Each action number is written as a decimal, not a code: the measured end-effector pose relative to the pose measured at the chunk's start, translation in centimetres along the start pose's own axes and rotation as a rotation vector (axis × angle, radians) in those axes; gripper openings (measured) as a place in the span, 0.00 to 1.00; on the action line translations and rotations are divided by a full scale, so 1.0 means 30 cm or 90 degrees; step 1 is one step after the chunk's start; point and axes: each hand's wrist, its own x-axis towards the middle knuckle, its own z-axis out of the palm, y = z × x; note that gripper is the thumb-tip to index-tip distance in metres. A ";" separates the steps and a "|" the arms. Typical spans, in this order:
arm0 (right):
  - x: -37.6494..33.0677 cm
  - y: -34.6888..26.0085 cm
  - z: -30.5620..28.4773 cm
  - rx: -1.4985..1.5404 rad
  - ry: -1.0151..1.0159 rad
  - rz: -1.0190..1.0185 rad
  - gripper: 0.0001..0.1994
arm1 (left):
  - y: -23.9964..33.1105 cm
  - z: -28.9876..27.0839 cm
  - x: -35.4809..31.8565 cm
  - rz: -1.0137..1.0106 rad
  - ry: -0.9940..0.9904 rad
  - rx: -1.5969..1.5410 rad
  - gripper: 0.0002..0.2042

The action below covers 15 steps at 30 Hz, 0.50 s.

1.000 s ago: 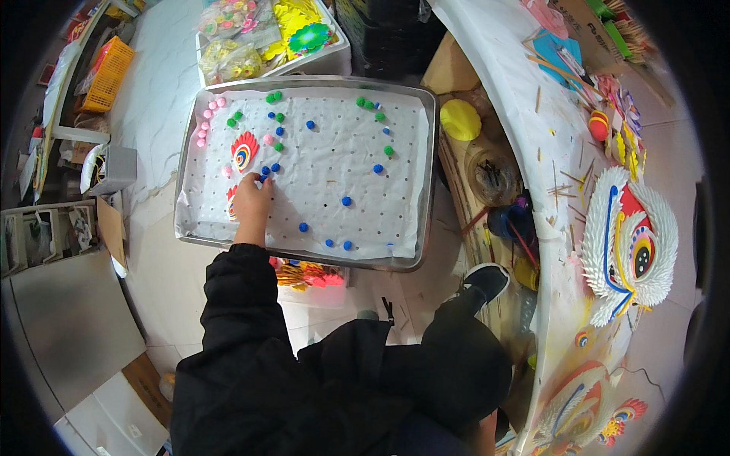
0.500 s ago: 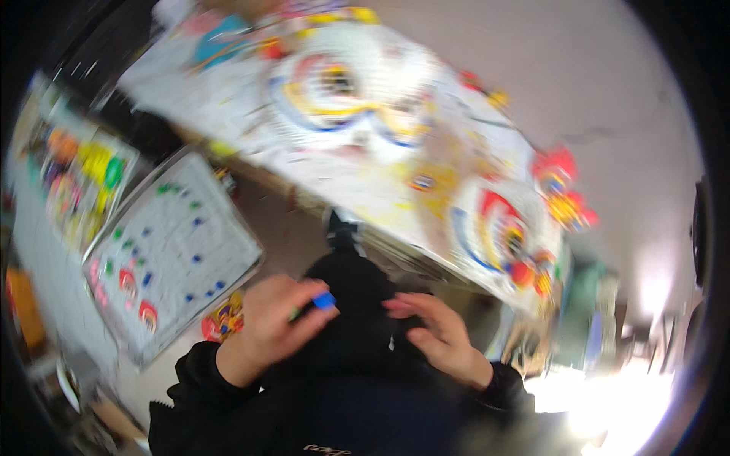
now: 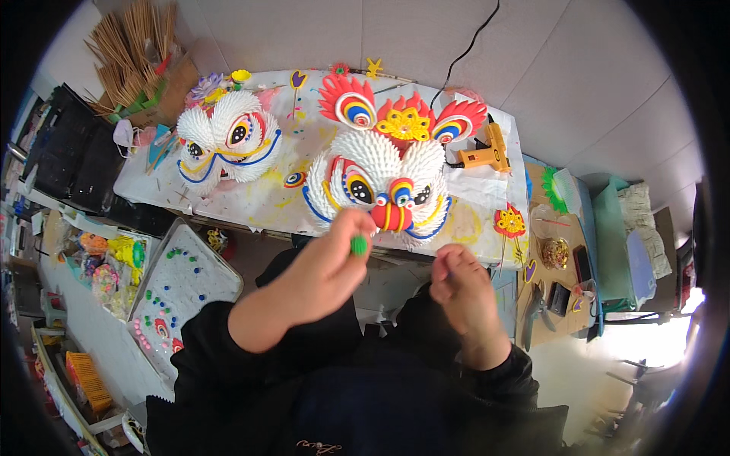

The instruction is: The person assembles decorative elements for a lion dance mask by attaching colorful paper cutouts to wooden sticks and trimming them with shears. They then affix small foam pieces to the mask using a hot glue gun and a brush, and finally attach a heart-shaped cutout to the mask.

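My left hand (image 3: 323,270) is raised in front of me and pinches a small green ball (image 3: 358,245) between thumb and fingertips. The ball sits just below the red nose of a white paper lion head (image 3: 380,178) with red crests that lies on the white table (image 3: 471,220). My right hand (image 3: 460,292) hovers lower and to the right, fingers loosely curled, holding nothing that I can see. A second white lion head (image 3: 228,137) lies further left on the same table.
A yellow glue gun (image 3: 487,156) lies at the table's right end. A metal tray (image 3: 182,285) with small coloured balls stands at my left, next to a bin of bright pieces (image 3: 106,266). Bamboo sticks (image 3: 137,61) are stacked far left. A side shelf (image 3: 559,258) holds small items.
My view has swung from the tray to the table with the lion heads. My left hand left the tray and now holds a green ball up near the nearer lion head.
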 end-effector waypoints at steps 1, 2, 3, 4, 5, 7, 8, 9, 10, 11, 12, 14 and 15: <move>0.011 -0.044 -0.018 -0.026 -0.008 -0.027 0.08 | 0.013 -0.009 0.042 -0.008 0.015 -0.021 0.12; 0.027 -0.083 -0.027 -0.043 -0.006 -0.057 0.08 | 0.028 -0.015 0.080 -0.025 0.036 -0.042 0.11; 0.045 -0.116 -0.028 -0.080 -0.023 -0.084 0.07 | 0.037 -0.021 0.142 0.060 0.066 0.048 0.12; 0.070 -0.146 -0.024 -0.158 -0.039 -0.117 0.08 | 0.050 -0.027 0.195 0.076 0.078 0.121 0.12; 0.103 -0.172 -0.015 -0.238 -0.049 -0.152 0.08 | 0.064 -0.027 0.228 0.053 0.098 0.200 0.11; 0.196 -0.214 0.015 -0.406 -0.037 -0.260 0.10 | 0.080 -0.025 0.308 0.104 0.125 0.365 0.10; 0.244 -0.230 0.031 -0.498 -0.018 -0.339 0.11 | 0.081 -0.023 0.351 0.177 0.131 0.449 0.10; 0.284 -0.241 0.048 -0.548 -0.013 -0.353 0.12 | 0.079 -0.022 0.382 0.254 0.137 0.530 0.11; 0.321 -0.249 0.064 -0.602 -0.013 -0.374 0.12 | 0.074 -0.023 0.403 0.257 0.133 0.553 0.11; 0.348 -0.253 0.076 -0.650 -0.027 -0.412 0.12 | 0.068 -0.027 0.420 0.259 0.129 0.576 0.10; 0.367 -0.252 0.086 -0.668 -0.017 -0.378 0.13 | 0.061 -0.033 0.433 0.256 0.126 0.598 0.10; 0.402 -0.243 0.104 -0.694 -0.020 -0.343 0.13 | 0.046 -0.046 0.449 0.227 0.122 0.607 0.12; 0.412 -0.237 0.110 -0.703 -0.005 -0.322 0.11 | 0.039 -0.049 0.456 0.210 0.123 0.600 0.12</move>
